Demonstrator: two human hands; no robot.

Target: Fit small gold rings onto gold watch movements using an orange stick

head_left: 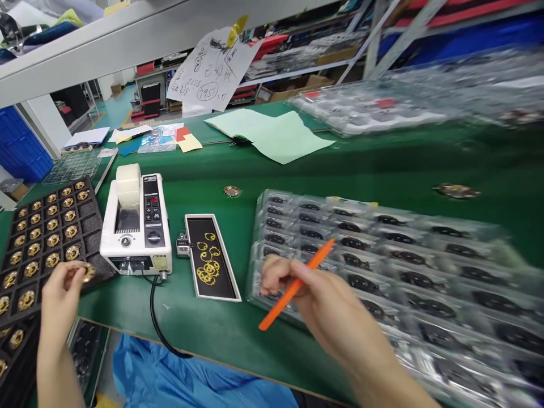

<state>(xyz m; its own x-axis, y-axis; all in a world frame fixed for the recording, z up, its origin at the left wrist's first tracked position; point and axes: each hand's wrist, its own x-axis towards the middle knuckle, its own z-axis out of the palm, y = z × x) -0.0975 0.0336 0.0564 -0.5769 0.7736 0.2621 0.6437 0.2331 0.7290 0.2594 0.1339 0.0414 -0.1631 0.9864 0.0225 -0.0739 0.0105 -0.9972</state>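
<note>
Between the thumb and fingers of my left hand [63, 286] is a gold watch case [88, 273], held over the edge of a black foam tray [91, 224]. Rows of similar gold cases [52, 259] sit in that tray's pockets. My right hand [312, 289] is closed around an orange plastic stick [297, 285], tilted with its upper end to the right. Below that hand lies a clear plastic tray [259, 249] with dark oval parts [352, 243] in its compartments. A shallow white-rimmed box [233, 280] between the hands holds several thin yellow rings [208, 272].
A white tape dispenser [136, 226] stands beside the foam tray, its black cable [153, 317] running over the front edge. A small metal counter [183, 245] touches the box. Round metal pieces [232, 191] lie farther back. Green paper [280, 136] rests on the ledge.
</note>
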